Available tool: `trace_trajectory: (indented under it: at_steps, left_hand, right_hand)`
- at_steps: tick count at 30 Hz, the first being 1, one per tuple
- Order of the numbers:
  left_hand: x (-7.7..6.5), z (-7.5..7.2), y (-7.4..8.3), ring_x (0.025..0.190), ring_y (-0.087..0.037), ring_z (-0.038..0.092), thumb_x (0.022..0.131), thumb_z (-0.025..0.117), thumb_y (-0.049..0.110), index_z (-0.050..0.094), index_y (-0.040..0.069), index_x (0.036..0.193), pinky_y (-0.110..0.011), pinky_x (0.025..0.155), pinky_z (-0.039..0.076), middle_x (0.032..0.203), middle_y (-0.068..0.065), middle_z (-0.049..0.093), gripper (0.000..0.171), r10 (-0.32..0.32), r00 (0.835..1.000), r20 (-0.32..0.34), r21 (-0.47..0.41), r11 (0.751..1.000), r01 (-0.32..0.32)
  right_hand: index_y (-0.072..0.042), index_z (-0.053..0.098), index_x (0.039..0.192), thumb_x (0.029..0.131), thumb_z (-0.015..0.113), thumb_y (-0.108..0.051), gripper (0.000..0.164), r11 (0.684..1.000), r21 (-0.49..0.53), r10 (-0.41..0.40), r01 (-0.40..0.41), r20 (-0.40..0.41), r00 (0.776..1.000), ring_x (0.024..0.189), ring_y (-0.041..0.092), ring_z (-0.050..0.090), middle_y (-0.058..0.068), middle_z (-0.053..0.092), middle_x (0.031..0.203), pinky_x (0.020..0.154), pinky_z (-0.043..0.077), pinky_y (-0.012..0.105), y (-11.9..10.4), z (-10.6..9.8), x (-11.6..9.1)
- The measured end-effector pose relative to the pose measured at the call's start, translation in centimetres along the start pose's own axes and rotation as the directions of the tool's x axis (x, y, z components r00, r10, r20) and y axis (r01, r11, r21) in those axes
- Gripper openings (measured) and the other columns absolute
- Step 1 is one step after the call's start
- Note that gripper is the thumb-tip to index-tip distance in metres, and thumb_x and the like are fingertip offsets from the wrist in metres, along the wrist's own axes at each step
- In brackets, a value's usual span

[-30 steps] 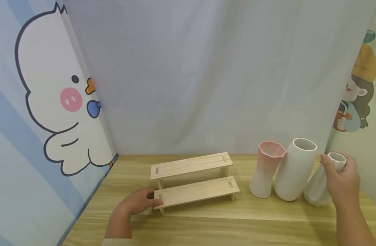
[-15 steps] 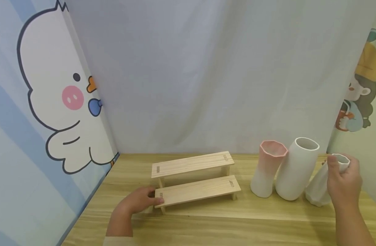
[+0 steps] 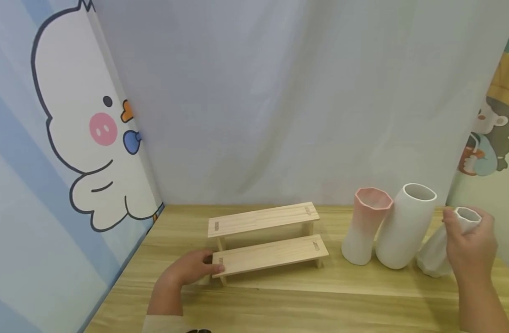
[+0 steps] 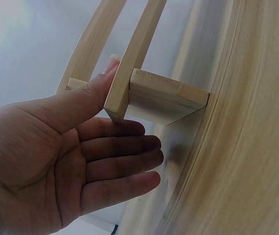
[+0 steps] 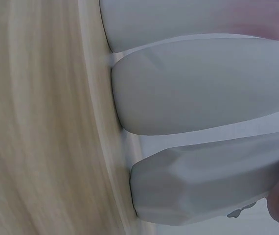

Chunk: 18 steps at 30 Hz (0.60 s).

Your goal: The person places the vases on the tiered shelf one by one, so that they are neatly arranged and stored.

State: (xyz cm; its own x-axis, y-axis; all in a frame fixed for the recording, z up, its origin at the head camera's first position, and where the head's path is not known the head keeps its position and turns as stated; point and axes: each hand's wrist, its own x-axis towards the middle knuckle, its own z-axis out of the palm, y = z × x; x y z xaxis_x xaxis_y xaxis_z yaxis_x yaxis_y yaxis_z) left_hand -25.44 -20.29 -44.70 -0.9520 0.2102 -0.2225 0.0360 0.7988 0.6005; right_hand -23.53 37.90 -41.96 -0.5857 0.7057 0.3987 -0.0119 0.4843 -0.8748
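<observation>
A pale two-step wooden display stand [image 3: 271,254] stands left of the middle of the table. At the left end of its lower step, my left hand [image 3: 189,268] pinches the board. In the left wrist view the thumb [image 4: 93,93] lies on the board's upper face and the fingers [image 4: 122,147] extend below it. My right hand [image 3: 472,247] grips the neck of a white faceted vase [image 3: 435,252], whose base is on the table in the right wrist view. Left of it stand a smooth white vase [image 3: 404,231] and a pink-rimmed vase [image 3: 362,231].
The wood-grain table [image 3: 304,305] meets a pale curtain [image 3: 258,115] at the back. A cartoon-printed wall [image 3: 71,115] borders the left side, another printed wall [image 3: 491,138] the right. The vases stand close together, with a gap between them and the stand.
The whole head view has shifted slightly, with things appearing a little farther right and higher. Both hands keep their holds; the stand and vases show no clear movement on the table.
</observation>
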Motion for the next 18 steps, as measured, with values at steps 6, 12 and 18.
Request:
trace_trajectory:
  at_steps: [6, 12, 18]
  left_hand:
    - [-0.1, 0.0, -0.1, 0.131, -0.036, 0.05, 0.083, 0.072, 0.053, 0.062, 0.02, 0.131, -0.058, 0.106, 0.04, 0.137, -0.01, 0.059, 0.06, 0.013, 1.0, 0.003, -0.006, 1.0, -0.013]
    - [0.0, 0.0, -0.3, 0.131, -0.036, 0.049, 0.083, 0.072, 0.053, 0.062, 0.021, 0.132, -0.058, 0.106, 0.04, 0.137, -0.009, 0.059, 0.06, 0.01, 1.0, 0.006, -0.012, 1.0, -0.01]
    - [0.0, -0.1, -0.2, 0.13, -0.034, 0.05, 0.083, 0.072, 0.053, 0.062, 0.02, 0.131, -0.057, 0.105, 0.041, 0.136, -0.008, 0.06, 0.059, 0.005, 1.0, 0.012, -0.024, 1.0, -0.004]
  right_hand:
    - [-0.043, 0.047, 0.1, 0.087, 0.071, -0.038, 0.028, 1.0, 0.01, -0.025, 0.026, -0.041, 0.999, 0.063, -0.008, 0.041, -0.025, 0.046, 0.073, 0.061, 0.031, 0.013, -0.4, -0.6, 0.0]
    - [-0.045, 0.046, 0.1, 0.087, 0.068, -0.038, 0.027, 0.999, 0.003, -0.045, 0.046, -0.09, 0.995, 0.062, -0.01, 0.039, -0.027, 0.044, 0.074, 0.06, 0.03, 0.011, -1.2, -1.4, 0.2]
    - [-0.041, 0.046, 0.099, 0.091, 0.064, -0.029, 0.023, 0.991, 0.082, -0.096, 0.104, -0.101, 0.99, 0.063, -0.009, 0.045, -0.028, 0.05, 0.075, 0.057, 0.034, 0.005, -1.8, -2.2, 0.5]
